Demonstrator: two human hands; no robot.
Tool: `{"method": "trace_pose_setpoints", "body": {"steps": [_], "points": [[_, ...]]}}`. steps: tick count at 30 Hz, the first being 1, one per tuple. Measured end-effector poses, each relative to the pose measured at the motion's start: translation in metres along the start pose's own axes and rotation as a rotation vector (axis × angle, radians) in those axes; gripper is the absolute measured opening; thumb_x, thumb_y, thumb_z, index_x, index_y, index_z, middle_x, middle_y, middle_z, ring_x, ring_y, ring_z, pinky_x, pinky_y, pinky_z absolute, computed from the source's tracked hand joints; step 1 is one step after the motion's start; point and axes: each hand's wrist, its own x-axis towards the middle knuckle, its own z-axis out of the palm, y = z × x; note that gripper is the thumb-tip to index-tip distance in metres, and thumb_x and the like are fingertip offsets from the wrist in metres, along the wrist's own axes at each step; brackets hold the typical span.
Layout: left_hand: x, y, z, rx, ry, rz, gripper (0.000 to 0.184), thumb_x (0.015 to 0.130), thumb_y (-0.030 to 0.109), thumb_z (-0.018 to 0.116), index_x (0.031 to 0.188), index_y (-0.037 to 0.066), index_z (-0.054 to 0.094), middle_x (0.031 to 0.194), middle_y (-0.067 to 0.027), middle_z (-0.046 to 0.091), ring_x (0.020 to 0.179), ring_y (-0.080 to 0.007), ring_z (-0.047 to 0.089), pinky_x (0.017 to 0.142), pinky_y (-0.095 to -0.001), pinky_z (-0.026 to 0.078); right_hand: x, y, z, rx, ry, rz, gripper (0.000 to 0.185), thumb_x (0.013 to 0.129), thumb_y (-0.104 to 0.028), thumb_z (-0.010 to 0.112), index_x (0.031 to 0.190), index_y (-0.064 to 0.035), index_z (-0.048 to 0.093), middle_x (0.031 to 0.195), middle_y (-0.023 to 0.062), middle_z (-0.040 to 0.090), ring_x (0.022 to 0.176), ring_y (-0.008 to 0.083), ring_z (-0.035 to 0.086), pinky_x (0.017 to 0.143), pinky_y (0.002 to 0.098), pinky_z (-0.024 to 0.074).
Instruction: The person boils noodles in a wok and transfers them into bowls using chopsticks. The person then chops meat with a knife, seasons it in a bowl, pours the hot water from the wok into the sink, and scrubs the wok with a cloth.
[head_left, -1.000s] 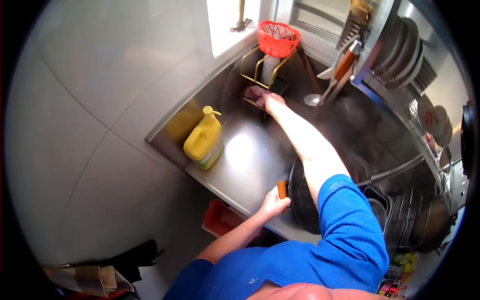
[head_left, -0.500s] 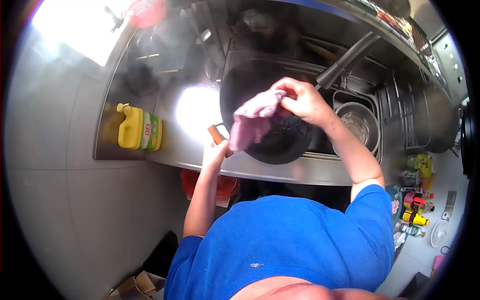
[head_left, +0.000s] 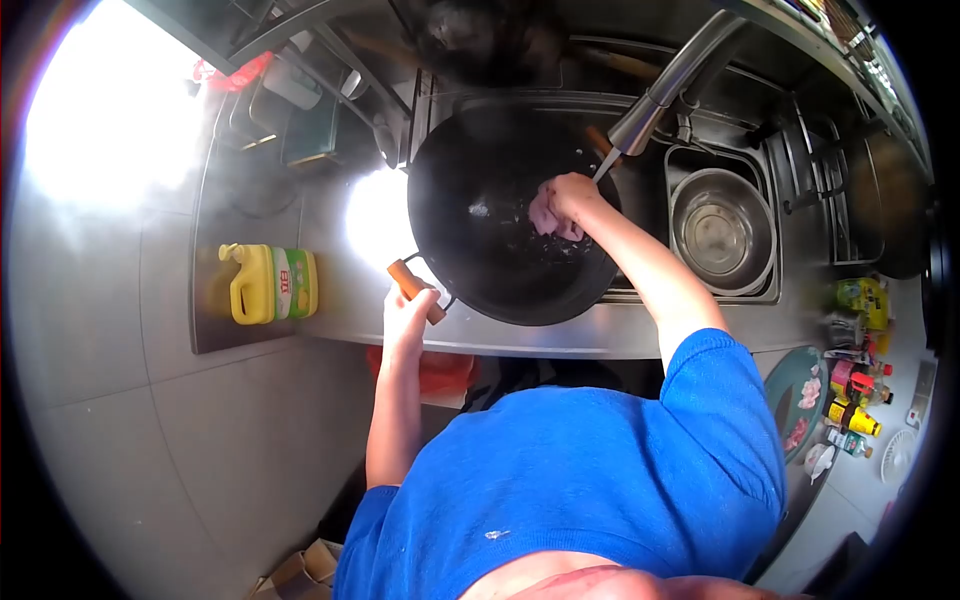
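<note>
A large black wok (head_left: 470,270) sits over the sink edge and counter, with some water droplets on its inside. My left hand (head_left: 407,318) is closed around the wok's wooden side handle (head_left: 403,278) at the lower left. Bunched in my right hand (head_left: 578,197) is a pinkish cloth (head_left: 549,214), pressed against the right inner side of the wok. A second wooden handle shows beyond my right hand, at the wok's far right.
A metal bowl (head_left: 722,232) stands in the sink basin right of the wok. Above it runs a faucet (head_left: 650,110). A yellow detergent jug (head_left: 262,284) stands on the left counter. Bottles (head_left: 852,416) and a green tray (head_left: 797,395) are at the right.
My right hand has lowered the cloth from above the wok onto its inner right side. The left hand still holds the handle. The camera view has shifted a little.
</note>
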Motion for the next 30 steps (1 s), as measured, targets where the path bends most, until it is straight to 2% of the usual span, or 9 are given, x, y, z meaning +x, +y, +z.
{"method": "trace_pose_setpoints", "body": {"steps": [4, 7, 8, 10, 11, 15, 19, 24, 30], "points": [[-0.001, 0.001, -0.002, -0.006, -0.009, -0.023, 0.02, 0.069, 0.012, 0.06, 0.084, 0.001, 0.052, 0.075, -0.0046, 0.053, 0.071, -0.0131, 0.051, 0.067, -0.0267, 0.041, 0.001, -0.008, 0.011, -0.04, 0.001, -0.037, 0.022, 0.067, -0.02, 0.062, 0.087, -0.0134, 0.068, 0.09, 0.0118, 0.065, 0.09, 0.0281, 0.061, 0.076, 0.0371, 0.049], [0.0, 0.006, 0.001, 0.021, -0.016, -0.014, 0.02, 0.069, 0.011, 0.06, 0.084, 0.002, 0.052, 0.075, -0.0041, 0.053, 0.071, -0.0129, 0.05, 0.066, -0.0266, 0.041, 0.039, -0.033, 0.076, -0.343, 0.039, 0.036, 0.034, 0.066, -0.021, 0.064, 0.096, -0.0064, 0.065, 0.124, 0.0165, 0.049, 0.123, 0.0325, 0.038, 0.097, 0.0436, 0.0331], [0.002, 0.006, 0.002, -0.002, -0.037, -0.007, 0.02, 0.069, 0.011, 0.06, 0.084, 0.002, 0.052, 0.075, -0.004, 0.053, 0.07, -0.0128, 0.05, 0.066, -0.0267, 0.041, 0.008, -0.058, 0.024, -0.149, -0.193, -0.122, 0.037, 0.069, -0.019, 0.06, 0.102, -0.0016, 0.062, 0.121, 0.0194, 0.05, 0.116, 0.0356, 0.045, 0.092, 0.0417, 0.0394], [0.004, 0.005, 0.003, -0.051, -0.064, 0.0, 0.02, 0.068, 0.01, 0.06, 0.084, 0.001, 0.052, 0.074, -0.0037, 0.052, 0.069, -0.0127, 0.05, 0.065, -0.0268, 0.041, 0.01, -0.082, 0.046, 0.021, 0.066, -0.002, 0.039, 0.07, -0.015, 0.06, 0.108, -0.0068, 0.056, 0.11, 0.0164, 0.056, 0.098, 0.0324, 0.056, 0.078, 0.0374, 0.0492], [0.005, 0.007, 0.005, -0.053, -0.067, 0.005, 0.02, 0.068, 0.01, 0.06, 0.084, 0.001, 0.052, 0.074, -0.0037, 0.052, 0.069, -0.0127, 0.05, 0.065, -0.0268, 0.041, 0.005, -0.079, 0.045, 0.176, -0.088, -0.095, 0.04, 0.064, -0.007, 0.064, 0.103, -0.0113, 0.057, 0.109, 0.0159, 0.055, 0.096, 0.0315, 0.057, 0.077, 0.0371, 0.0492], [0.005, 0.008, 0.007, -0.028, -0.03, -0.001, 0.019, 0.068, 0.01, 0.06, 0.083, 0.001, 0.052, 0.073, -0.0038, 0.053, 0.068, -0.0126, 0.05, 0.064, -0.0263, 0.041, -0.041, -0.055, 0.041, 0.047, -0.442, -0.309, 0.038, 0.061, -0.012, 0.068, 0.099, -0.0188, 0.063, 0.094, 0.008, 0.064, 0.091, 0.0268, 0.061, 0.075, 0.036, 0.0494], [0.006, 0.002, 0.002, -0.016, -0.028, 0.009, 0.018, 0.068, 0.011, 0.059, 0.082, 0.001, 0.053, 0.072, -0.0045, 0.054, 0.067, -0.0126, 0.05, 0.062, -0.0261, 0.041, -0.021, 0.006, 0.046, -0.446, -0.191, -0.193, 0.029, 0.071, -0.017, 0.061, 0.099, -0.0117, 0.064, 0.09, 0.0087, 0.066, 0.084, 0.0244, 0.064, 0.07, 0.0355, 0.0513], [0.005, 0.001, 0.001, -0.052, -0.039, 0.024, 0.015, 0.068, 0.009, 0.06, 0.079, 0.001, 0.053, 0.071, -0.0048, 0.055, 0.066, -0.0125, 0.051, 0.061, -0.0265, 0.042, 0.048, 0.012, 0.032, 0.015, 0.504, -0.019, 0.025, 0.074, -0.013, 0.054, 0.098, -0.0088, 0.062, 0.097, 0.0139, 0.062, 0.088, 0.0309, 0.061, 0.072, 0.0395, 0.0506], [0.004, 0.005, 0.001, -0.051, -0.053, 0.009, 0.016, 0.068, 0.008, 0.06, 0.081, 0.001, 0.053, 0.072, -0.0045, 0.054, 0.066, -0.0131, 0.051, 0.063, -0.0264, 0.042, 0.077, -0.103, 0.009, 0.79, 0.497, -0.234, 0.028, 0.072, -0.009, 0.052, 0.097, -0.007, 0.062, 0.097, 0.0152, 0.062, 0.092, 0.0311, 0.059, 0.081, 0.0341, 0.0464]]}}
